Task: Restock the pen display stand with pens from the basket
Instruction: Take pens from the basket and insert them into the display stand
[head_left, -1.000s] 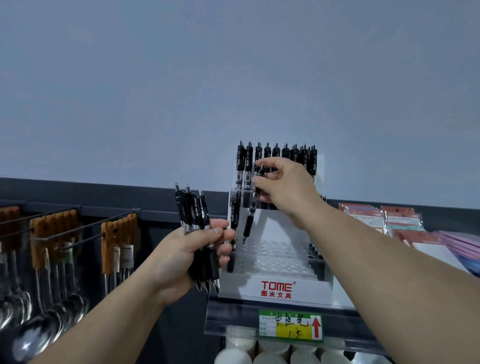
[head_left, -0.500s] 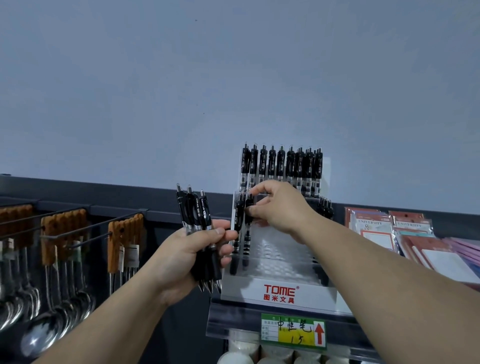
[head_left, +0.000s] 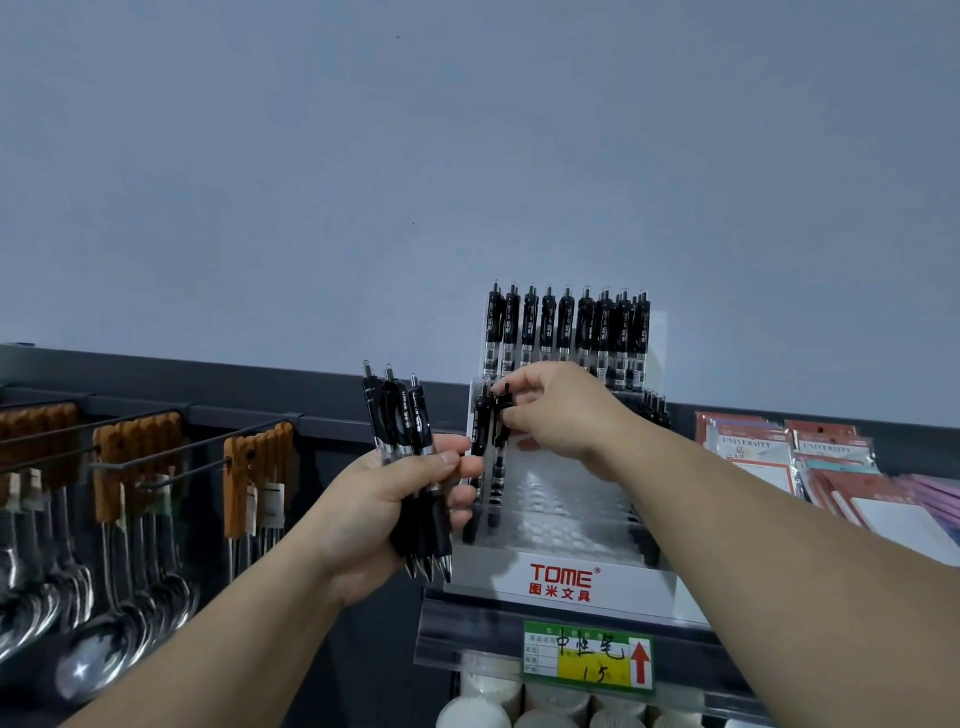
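Note:
A clear tiered pen display stand (head_left: 563, 577) marked TOME sits on a shelf, its top row filled with several black pens (head_left: 566, 327). My left hand (head_left: 384, 504) grips a bundle of black pens (head_left: 410, 452) upright, just left of the stand. My right hand (head_left: 561, 415) pinches the top of one black pen (head_left: 500, 415) standing in the second row at the stand's left end, beside another pen there. The basket is not in view.
Spoons with wooden handles (head_left: 135, 467) hang on hooks at the left. Packaged notepads (head_left: 769, 457) lie right of the stand. A green and yellow price label (head_left: 587, 657) is clipped to the shelf edge, with white cylinders (head_left: 483, 706) below.
My right hand has lowered the single pen from in front of the top row down into a second-row slot at the left end. My left hand has kept its bundle in place.

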